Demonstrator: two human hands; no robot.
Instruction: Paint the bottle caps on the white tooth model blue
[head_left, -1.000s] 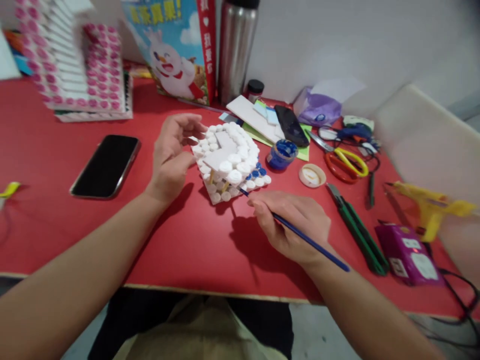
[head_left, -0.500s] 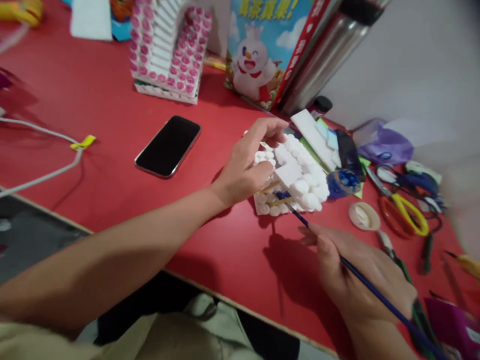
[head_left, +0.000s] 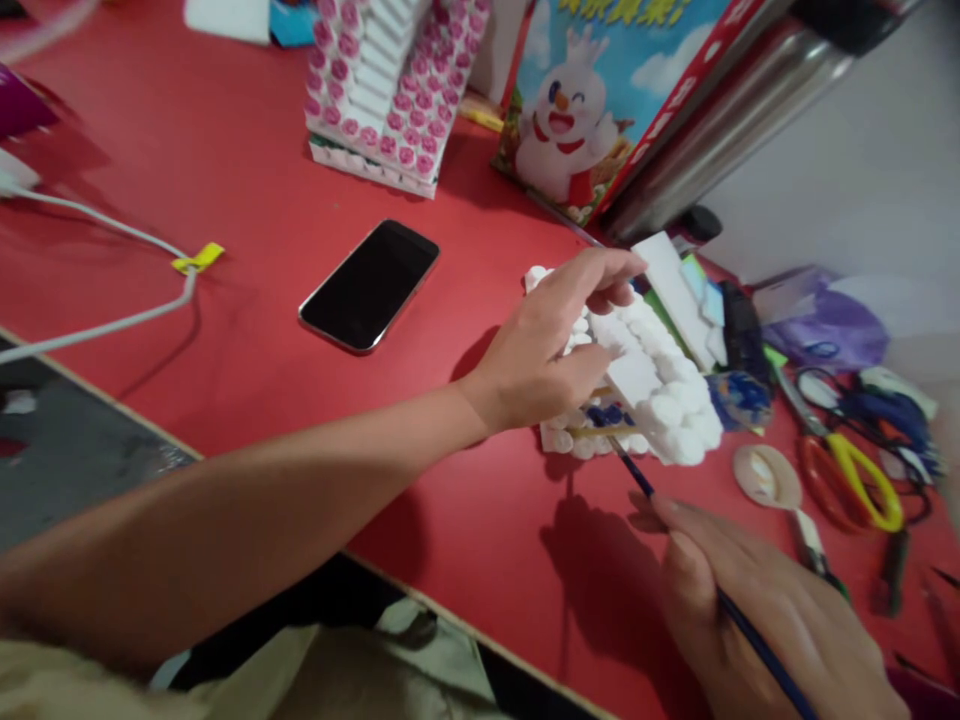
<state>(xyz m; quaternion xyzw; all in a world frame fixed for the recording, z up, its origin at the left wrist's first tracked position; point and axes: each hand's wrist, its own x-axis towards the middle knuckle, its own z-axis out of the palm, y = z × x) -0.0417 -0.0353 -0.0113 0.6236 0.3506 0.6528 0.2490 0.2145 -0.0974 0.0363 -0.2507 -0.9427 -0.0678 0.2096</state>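
A small white model [head_left: 679, 415] covered in rounded white pieces sits on the red table. Its near side has yellowish strips and dark blue patches between them. My left hand [head_left: 559, 335] lies across it, thumb on the near part and bent fingers over the far part, holding it. In my right hand [head_left: 757, 590] is a thin dark blue paintbrush [head_left: 636, 472], pinched between thumb and fingers. The brush tip touches or nearly touches the model's near edge, by the blue patches. A small clear container with blue in it [head_left: 739, 400] stands right of the model.
A phone [head_left: 371, 285] lies on the left, with a white cable [head_left: 135, 325] beyond it. Behind stand a pink-and-white model [head_left: 382, 120], a cartoon box [head_left: 570, 130] and a steel flask [head_left: 720, 140]. Scissors [head_left: 847, 470] and a round lid [head_left: 766, 475] lie right.
The view has shifted, so the table's things appear farther right. The brush tip sits slightly lower against the model's near edge. Both hands keep their holds.
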